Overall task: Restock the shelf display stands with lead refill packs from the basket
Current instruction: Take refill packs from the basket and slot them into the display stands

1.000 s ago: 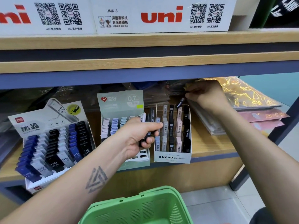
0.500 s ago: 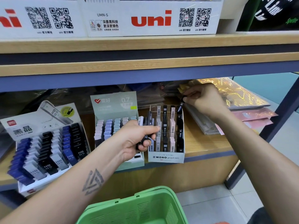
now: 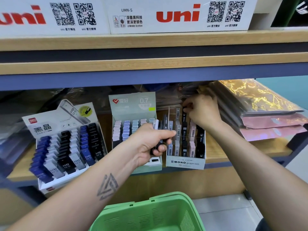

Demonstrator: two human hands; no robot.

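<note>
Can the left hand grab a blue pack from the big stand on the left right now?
Probably not yet. The left hand already grips a bunch of lead refill packs, so its fingers are full. Nothing blocks the way to the blue packs in the left display stand.

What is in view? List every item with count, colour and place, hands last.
MONO display stand: one, white, lower shelf, centre-right.
0.7 display stand: one, pale green, lower shelf, centre.
HB 0.5 display stand: one, white; blue, black and grey packs, lower shelf, left.
Basket: one, green, bottom centre.
uni boxes: two, white, red lettering, upper shelf.
Wrapped folders: several, gold and pink, lower shelf, right.
Left hand: grips dark lead refill packs.
Right hand: pinches black pack at the MONO stand's back row.
</note>
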